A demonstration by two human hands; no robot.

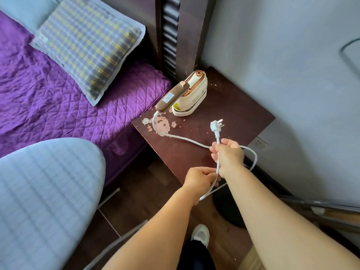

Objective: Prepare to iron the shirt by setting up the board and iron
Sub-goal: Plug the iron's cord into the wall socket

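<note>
A small cream and brown iron (pixel 187 96) stands upright on the dark nightstand (pixel 239 114). Its white cord (pixel 175 135) runs from the handle across the nightstand top into my hands. My right hand (pixel 228 154) is shut on the cord just below the white plug (pixel 216 126), which points up and away with its prongs free. My left hand (pixel 200 181) grips the cord lower down, and a loop hangs between and behind the hands. The ironing board (pixel 42 195), covered in pale blue checked fabric, stands at the lower left.
A bed with a purple quilted cover (pixel 58 98) and a plaid pillow (pixel 87 45) lies left of the nightstand. A wall socket (pixel 260 143) sits low on the grey wall to the right. A white shoe (pixel 200 235) is on the wooden floor.
</note>
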